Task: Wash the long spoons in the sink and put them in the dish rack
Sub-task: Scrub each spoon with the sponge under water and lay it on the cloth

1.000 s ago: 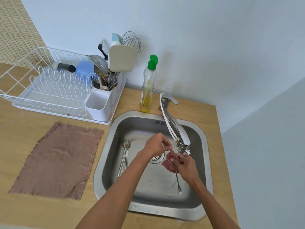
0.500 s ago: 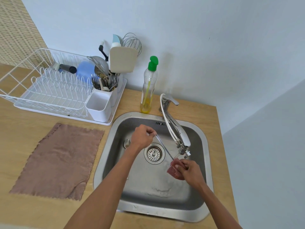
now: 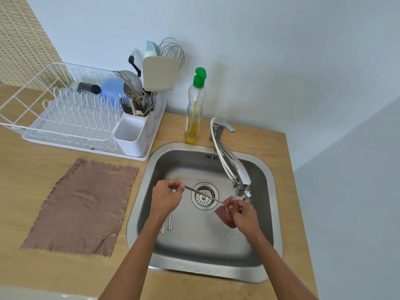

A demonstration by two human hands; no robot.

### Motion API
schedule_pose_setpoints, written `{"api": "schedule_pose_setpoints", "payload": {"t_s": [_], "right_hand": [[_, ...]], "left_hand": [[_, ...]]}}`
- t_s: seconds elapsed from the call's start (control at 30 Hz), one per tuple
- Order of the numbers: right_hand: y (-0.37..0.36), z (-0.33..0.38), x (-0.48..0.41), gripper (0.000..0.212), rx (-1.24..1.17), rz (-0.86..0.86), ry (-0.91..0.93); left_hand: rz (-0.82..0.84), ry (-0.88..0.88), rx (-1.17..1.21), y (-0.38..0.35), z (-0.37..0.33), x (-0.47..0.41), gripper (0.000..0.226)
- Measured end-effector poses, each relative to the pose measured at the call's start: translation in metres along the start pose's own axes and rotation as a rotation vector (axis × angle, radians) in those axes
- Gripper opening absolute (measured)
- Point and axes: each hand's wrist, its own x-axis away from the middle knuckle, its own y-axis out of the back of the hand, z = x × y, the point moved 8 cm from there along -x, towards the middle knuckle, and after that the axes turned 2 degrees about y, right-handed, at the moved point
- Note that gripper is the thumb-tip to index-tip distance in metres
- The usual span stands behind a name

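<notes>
Over the steel sink (image 3: pixel 275 213), my left hand (image 3: pixel 165 198) pinches the handle end of a long spoon (image 3: pixel 203 194). The spoon stretches level to the right, above the drain. Its bowl end is hidden inside a red scrubbing cloth (image 3: pixel 225 214) that my right hand (image 3: pixel 244 215) grips just under the tap spout (image 3: pixel 240 187). More long spoons (image 3: pixel 168 221) lie on the sink floor at the left, mostly hidden by my left hand and wrist. The white wire dish rack (image 3: pixel 65 118) stands on the counter at the back left.
A white cutlery holder (image 3: pixel 132 135) with utensils sits at the rack's right end. A soap bottle (image 3: pixel 194 109) with a green cap stands behind the sink, next to the tap base (image 3: pixel 218 128). A brown cloth (image 3: pixel 84 206) lies flat on the wooden counter left of the sink.
My left hand has drawn the spoon handle out to the left, from a steep angle down to nearly level. The right hand and cloth stayed under the spout, around the spoon.
</notes>
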Motion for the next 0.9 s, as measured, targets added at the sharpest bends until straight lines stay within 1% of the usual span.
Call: {"api": "schedule_pose_setpoints", "payload": {"t_s": [0.17, 0.37, 0.47, 0.53, 0.6, 0.73, 0.83, 0.9], "right_hand": [[0.005, 0.006, 0.002, 0.017, -0.022, -0.174, -0.040], [0.005, 0.005, 0.002, 0.017, -0.055, -0.227, -0.091], [0.006, 0.006, 0.003, 0.019, -0.046, -0.253, -0.085], [0.004, 0.009, 0.004, 0.020, -0.031, -0.240, -0.072], [0.002, 0.010, 0.003, 0.018, -0.027, -0.209, -0.070], [-0.009, 0.004, -0.002, 0.014, -0.023, -0.047, -0.050], [-0.014, 0.004, 0.001, 0.013, -0.031, 0.049, -0.017], [-0.013, 0.009, 0.003, 0.015, -0.024, 0.074, 0.008]], "left_hand": [[-0.011, -0.036, 0.049, 0.003, -0.007, 0.022, 0.014], [-0.009, -0.120, 0.011, 0.006, -0.023, 0.054, 0.023], [0.000, -0.160, 0.009, 0.005, -0.033, 0.072, 0.014], [-0.011, -0.183, 0.004, 0.004, -0.036, 0.083, 0.007], [-0.027, -0.181, 0.009, 0.006, -0.035, 0.087, 0.007], [-0.094, -0.091, 0.056, 0.020, -0.020, 0.076, 0.018], [-0.165, -0.046, 0.065, 0.031, -0.008, 0.059, 0.006], [-0.165, -0.024, 0.095, 0.030, -0.003, 0.050, 0.008]]}}
